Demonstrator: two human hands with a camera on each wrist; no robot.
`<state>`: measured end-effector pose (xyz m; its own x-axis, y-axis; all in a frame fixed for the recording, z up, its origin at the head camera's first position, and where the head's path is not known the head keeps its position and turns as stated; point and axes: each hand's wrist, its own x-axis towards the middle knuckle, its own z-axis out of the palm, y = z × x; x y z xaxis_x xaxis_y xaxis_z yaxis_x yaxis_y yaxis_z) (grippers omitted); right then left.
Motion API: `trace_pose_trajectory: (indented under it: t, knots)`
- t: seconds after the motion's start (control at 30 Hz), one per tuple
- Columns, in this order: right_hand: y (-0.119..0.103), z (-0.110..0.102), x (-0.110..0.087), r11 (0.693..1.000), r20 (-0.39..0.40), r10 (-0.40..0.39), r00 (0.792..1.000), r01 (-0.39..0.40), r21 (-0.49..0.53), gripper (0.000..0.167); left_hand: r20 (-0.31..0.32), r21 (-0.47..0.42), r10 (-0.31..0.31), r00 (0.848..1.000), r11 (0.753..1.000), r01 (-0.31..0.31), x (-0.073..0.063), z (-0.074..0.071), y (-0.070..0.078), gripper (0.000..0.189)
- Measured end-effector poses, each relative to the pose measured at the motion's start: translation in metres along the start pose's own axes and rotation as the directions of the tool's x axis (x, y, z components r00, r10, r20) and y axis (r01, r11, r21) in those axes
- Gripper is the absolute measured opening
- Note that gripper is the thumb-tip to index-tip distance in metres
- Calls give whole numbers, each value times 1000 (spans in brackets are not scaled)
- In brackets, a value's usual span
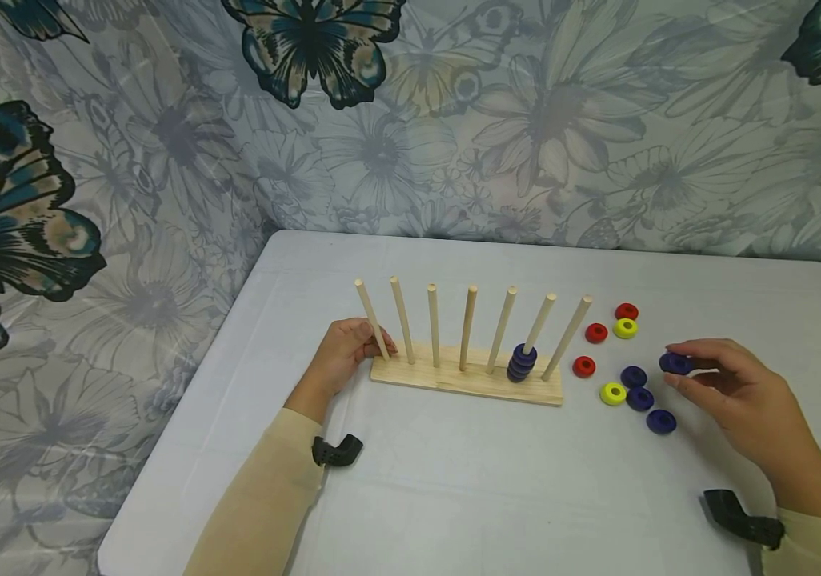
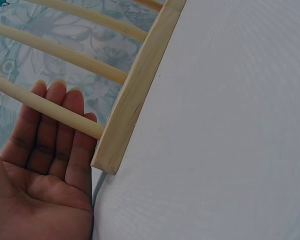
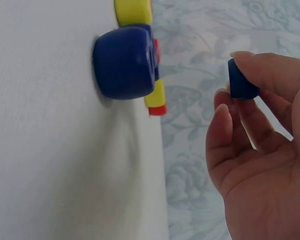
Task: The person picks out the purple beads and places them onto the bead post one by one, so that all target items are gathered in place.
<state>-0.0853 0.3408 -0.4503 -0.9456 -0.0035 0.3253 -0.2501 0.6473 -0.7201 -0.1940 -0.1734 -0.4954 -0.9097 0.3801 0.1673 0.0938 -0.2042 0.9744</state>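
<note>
A wooden peg stand (image 1: pixel 410 374) with a row of upright pegs is on the table. Several dark blue rings (image 1: pixel 522 364) are stacked on its second peg from the right. At the stand's left end is my left hand (image 1: pixel 347 352). Its fingers (image 2: pixel 56 105) extend nearly straight behind the end peg (image 2: pixel 55 111), beside the base. My right hand (image 1: pixel 749 400) pinches a blue ring (image 1: pixel 676 363) between thumb and fingers. In the right wrist view the held ring (image 3: pixel 241 82) is raised off the table.
Right of the stand lie loose blue rings (image 1: pixel 661 422), yellow rings (image 1: pixel 613 394) and red rings (image 1: pixel 584 367). The white table (image 1: pixel 454 496) has its far edge against a floral cloth backdrop (image 1: pixel 396 176) with printed butterflies. Both wrists carry a black device (image 1: pixel 742 520).
</note>
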Motion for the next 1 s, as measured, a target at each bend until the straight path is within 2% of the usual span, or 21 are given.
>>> trace_pose_trajectory:
  t: [0.13, 0.33, 0.6, 0.83, 1.0]
  knots:
    - [-3, 0, 0, 999, -10, -32, 999, 32, 26, 50, 1, -6, 0, 1000, 1000, 0, 0, 0, 0, 76]
    - [-10, 1, 1, 999, -27, -32, 999, 33, 44, 52, -1, -10, -8, 1000, 1000, 8, 0, -1, 0, 62]
    - [-20, 3, 1, 998, -33, -48, 998, 50, 50, 54, -5, -1, -13, 1000, 1000, 13, 0, 0, 1, 82]
    - [-28, 2, 2, 994, -30, -79, 996, 81, 73, 55, -4, 4, -14, 1000, 1000, 14, 0, 0, 0, 69]
    - [-34, 1, 3, 989, -31, -125, 992, 127, 72, 57, -1, 8, -2, 1000, 1000, 2, 0, 1, 1, 78]
